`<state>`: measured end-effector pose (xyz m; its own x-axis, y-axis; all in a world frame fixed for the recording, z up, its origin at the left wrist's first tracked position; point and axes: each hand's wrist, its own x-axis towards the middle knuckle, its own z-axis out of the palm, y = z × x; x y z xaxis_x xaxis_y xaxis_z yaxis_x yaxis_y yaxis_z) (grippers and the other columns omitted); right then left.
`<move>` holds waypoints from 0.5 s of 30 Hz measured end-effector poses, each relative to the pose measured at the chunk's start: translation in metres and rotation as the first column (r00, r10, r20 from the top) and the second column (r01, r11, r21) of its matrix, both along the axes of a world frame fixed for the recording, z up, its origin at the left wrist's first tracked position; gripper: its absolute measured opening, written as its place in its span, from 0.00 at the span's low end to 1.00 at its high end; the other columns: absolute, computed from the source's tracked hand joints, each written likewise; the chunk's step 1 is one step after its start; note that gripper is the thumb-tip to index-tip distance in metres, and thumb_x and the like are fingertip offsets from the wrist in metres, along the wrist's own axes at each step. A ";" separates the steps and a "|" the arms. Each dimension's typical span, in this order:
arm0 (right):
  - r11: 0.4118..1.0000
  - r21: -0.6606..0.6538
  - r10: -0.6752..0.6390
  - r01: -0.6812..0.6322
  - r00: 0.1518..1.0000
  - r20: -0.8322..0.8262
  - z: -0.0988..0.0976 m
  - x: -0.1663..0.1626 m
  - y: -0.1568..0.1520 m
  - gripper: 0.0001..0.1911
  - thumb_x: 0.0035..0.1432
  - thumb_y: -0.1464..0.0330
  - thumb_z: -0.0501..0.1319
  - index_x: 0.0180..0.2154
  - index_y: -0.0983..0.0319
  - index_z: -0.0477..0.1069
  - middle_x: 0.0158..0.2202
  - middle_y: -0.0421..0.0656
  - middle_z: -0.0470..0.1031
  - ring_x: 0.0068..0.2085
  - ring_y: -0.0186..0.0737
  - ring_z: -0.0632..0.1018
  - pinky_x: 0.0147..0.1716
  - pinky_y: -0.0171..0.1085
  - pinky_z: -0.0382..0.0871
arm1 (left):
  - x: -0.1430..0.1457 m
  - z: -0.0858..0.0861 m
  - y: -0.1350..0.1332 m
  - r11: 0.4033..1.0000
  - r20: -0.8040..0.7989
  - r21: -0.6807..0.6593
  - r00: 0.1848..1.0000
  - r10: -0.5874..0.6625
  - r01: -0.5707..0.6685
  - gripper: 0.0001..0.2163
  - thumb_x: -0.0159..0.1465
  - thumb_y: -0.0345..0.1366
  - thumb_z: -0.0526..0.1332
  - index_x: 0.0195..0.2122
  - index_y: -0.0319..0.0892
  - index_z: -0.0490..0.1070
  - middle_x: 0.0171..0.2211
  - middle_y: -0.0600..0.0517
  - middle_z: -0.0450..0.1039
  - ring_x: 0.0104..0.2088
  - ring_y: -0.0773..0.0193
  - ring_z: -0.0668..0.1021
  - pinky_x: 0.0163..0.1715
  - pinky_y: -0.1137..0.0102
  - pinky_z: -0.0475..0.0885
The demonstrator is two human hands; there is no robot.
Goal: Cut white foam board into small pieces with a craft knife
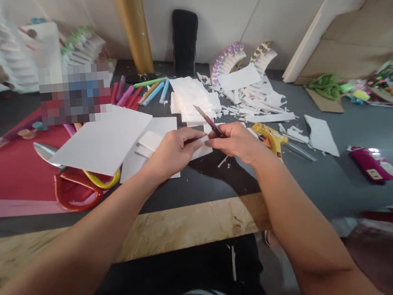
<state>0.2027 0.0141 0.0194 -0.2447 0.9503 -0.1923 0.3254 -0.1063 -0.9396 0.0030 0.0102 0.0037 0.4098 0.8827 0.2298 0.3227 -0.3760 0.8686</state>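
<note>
My left hand point(174, 150) pinches a small white foam piece point(201, 150) above the dark floor. My right hand point(236, 141) is closed round a utility knife point(208, 121) whose blade points up and away, its lower end against the foam piece. The two hands almost touch. Under and left of them lie white foam sheets point(101, 139), and a stack of cut white squares point(192, 99) sits just beyond the knife.
Large red and yellow scissors point(78, 185) lie left on red paper point(12, 170). A yellow glue gun point(271, 138) lies right of my right hand. Coloured markers point(143, 93), foam scraps point(258, 103), a purple packet point(375, 164) and a wooden board point(176, 227) surround the spot.
</note>
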 end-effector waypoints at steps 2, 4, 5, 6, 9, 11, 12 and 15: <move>1.000 -0.011 -0.010 0.010 0.999 0.047 -0.002 -0.001 0.001 0.09 0.51 0.65 0.69 0.28 0.64 0.73 0.17 0.31 0.59 0.18 0.25 0.57 0.19 0.32 0.45 | 0.002 -0.002 -0.002 0.999 -0.046 0.014 0.998 0.040 -0.039 0.09 0.66 0.32 0.60 0.47 0.41 0.75 0.44 0.48 0.79 0.44 0.59 0.80 0.44 0.64 0.72; 0.998 -0.043 -0.033 0.036 0.997 0.062 -0.003 -0.001 0.002 0.08 0.51 0.66 0.68 0.28 0.64 0.73 0.16 0.31 0.58 0.18 0.26 0.56 0.19 0.33 0.44 | 0.003 -0.002 -0.004 0.993 -0.112 0.089 0.990 0.081 -0.072 0.09 0.65 0.34 0.63 0.45 0.41 0.72 0.43 0.48 0.77 0.43 0.58 0.79 0.43 0.64 0.72; 0.997 -0.063 -0.048 0.052 0.997 0.058 -0.004 -0.001 0.003 0.08 0.51 0.67 0.68 0.27 0.64 0.72 0.16 0.31 0.57 0.18 0.26 0.56 0.19 0.33 0.44 | 0.004 -0.002 -0.005 0.987 -0.150 0.144 0.985 0.089 -0.067 0.08 0.64 0.34 0.64 0.44 0.41 0.71 0.42 0.48 0.76 0.43 0.58 0.78 0.43 0.64 0.72; 0.994 -0.085 -0.064 0.068 0.997 0.051 -0.004 -0.001 0.003 0.08 0.51 0.67 0.68 0.26 0.64 0.72 0.15 0.31 0.57 0.18 0.26 0.55 0.19 0.33 0.44 | 0.004 -0.002 -0.006 0.978 -0.188 0.202 0.978 0.087 -0.049 0.08 0.63 0.34 0.65 0.42 0.41 0.70 0.42 0.47 0.75 0.43 0.57 0.77 0.43 0.63 0.72; 0.985 -0.133 -0.108 0.111 0.994 0.029 -0.003 -0.002 0.003 0.10 0.51 0.68 0.67 0.23 0.63 0.69 0.13 0.31 0.55 0.17 0.26 0.54 0.19 0.34 0.42 | 0.005 -0.001 -0.007 0.934 -0.283 0.355 0.956 0.073 0.033 0.07 0.63 0.33 0.65 0.39 0.41 0.69 0.40 0.47 0.73 0.43 0.55 0.76 0.44 0.62 0.71; 0.983 -0.140 -0.120 0.122 0.993 0.016 -0.002 -0.002 0.003 0.10 0.51 0.69 0.67 0.23 0.63 0.69 0.13 0.31 0.55 0.17 0.26 0.54 0.18 0.34 0.43 | 0.004 -0.001 -0.008 0.907 -0.322 0.414 0.944 0.070 0.074 0.06 0.63 0.31 0.64 0.39 0.40 0.68 0.40 0.47 0.73 0.43 0.55 0.75 0.45 0.61 0.71; 0.983 -0.138 -0.121 0.121 0.993 0.013 -0.002 -0.002 0.003 0.10 0.51 0.69 0.68 0.23 0.63 0.69 0.13 0.31 0.56 0.17 0.26 0.54 0.18 0.34 0.43 | 0.004 -0.001 -0.008 0.899 -0.333 0.428 0.940 0.067 0.087 0.05 0.63 0.30 0.64 0.39 0.40 0.68 0.40 0.47 0.73 0.43 0.55 0.75 0.45 0.61 0.71; 0.984 -0.132 -0.116 0.118 0.993 0.027 -0.002 -0.002 0.003 0.09 0.51 0.69 0.68 0.23 0.64 0.70 0.13 0.31 0.56 0.17 0.25 0.55 0.19 0.33 0.44 | 0.003 -0.003 -0.008 0.904 -0.333 0.418 0.941 0.064 0.086 0.07 0.62 0.29 0.64 0.40 0.40 0.69 0.40 0.47 0.74 0.43 0.56 0.76 0.44 0.63 0.70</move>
<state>0.2007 0.0170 0.0176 -0.1285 0.9379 -0.3223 0.3209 -0.2682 -0.9084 0.0064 0.0019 0.0007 0.5372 0.7275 0.4269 0.5562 -0.6860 0.4691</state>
